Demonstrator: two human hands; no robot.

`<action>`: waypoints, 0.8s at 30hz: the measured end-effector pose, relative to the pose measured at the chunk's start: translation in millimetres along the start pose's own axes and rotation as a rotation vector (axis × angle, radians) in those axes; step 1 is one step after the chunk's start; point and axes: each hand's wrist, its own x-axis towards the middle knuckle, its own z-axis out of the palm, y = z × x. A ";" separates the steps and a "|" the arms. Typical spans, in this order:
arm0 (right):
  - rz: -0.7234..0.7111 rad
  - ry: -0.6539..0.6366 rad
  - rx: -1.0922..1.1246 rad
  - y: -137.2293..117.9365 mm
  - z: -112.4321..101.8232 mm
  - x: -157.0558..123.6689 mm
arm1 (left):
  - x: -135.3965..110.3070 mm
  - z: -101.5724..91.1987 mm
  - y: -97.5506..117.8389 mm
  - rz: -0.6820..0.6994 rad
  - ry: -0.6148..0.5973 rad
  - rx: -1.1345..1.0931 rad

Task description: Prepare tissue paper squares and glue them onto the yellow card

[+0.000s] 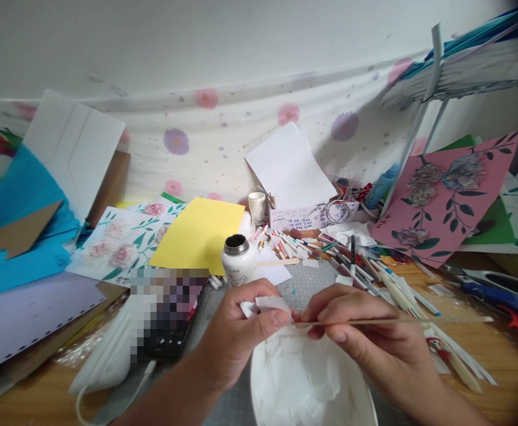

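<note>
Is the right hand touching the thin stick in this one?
Touching. The head view plainly shows the right hand pinching the thin stick, with no gap between them.

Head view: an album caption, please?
Left hand pinching white paper, right hand holding a thin stick, by a white container.

A bare left hand with a rounded thumb tip and short thumbnail runs into a bare left forearm, smooth and narrowest at the wrist; a bare right hand, its fingers slim and tapering, joins an equally bare right forearm, both forearms leaving view below
</note>
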 end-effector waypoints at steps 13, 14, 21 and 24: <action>0.022 0.039 0.023 5.2 0.1 -0.7 | -2.5 -2.3 -1.0 0.583 0.201 0.602; 0.011 0.035 0.019 5.2 0.4 -0.3 | -3.6 0.1 0.9 0.606 0.132 0.677; 0.028 0.010 -0.023 6.9 -1.3 -0.9 | -5.3 8.4 4.5 0.455 0.127 0.812; 0.077 0.029 0.041 11.0 -5.3 -3.5 | -4.1 4.9 5.4 0.359 0.141 0.731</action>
